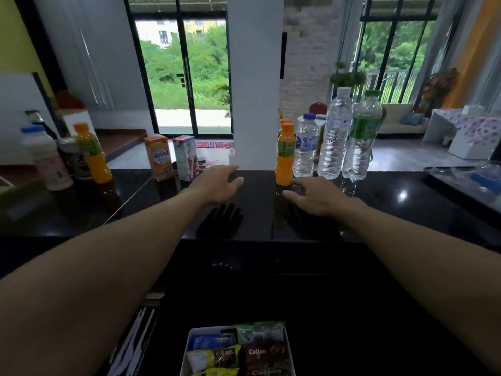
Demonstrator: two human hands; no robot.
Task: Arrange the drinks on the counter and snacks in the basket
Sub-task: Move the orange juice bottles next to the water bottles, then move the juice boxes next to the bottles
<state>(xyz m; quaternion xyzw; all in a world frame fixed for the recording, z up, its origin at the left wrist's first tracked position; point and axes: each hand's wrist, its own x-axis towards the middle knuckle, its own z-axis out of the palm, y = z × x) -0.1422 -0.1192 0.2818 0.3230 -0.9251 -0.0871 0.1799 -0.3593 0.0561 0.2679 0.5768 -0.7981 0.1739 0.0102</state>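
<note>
Drinks stand in two groups on the black tabletop [162, 213], all upright.

Right group, by the white pillar [254, 77]: front juice bottle [284, 156], second juice bottle [283, 121] right behind it. In a row to the right are the small water bottle [305, 147], tall water bottle [334, 134] and green-label bottle [362, 134].

Left group: white bottle [46, 158] with blue cap, can [71, 156], left juice bottle [93, 156], orange carton [159, 157], red-and-white carton [187, 157].

Snacks sit in the white basket [189, 337] at the bottom of view, below the tabletop edge, with the Collon pack [264, 354] on its right side.

Right hand [311, 196]: fingers straight, holding nothing, tips just beside the front juice bottle's base. Can't tell if touching.

Left hand [219, 185]: fingers relaxed, empty, over the tabletop between the cartons and the front juice bottle.

Dark tray [439, 172] at far right.
</note>
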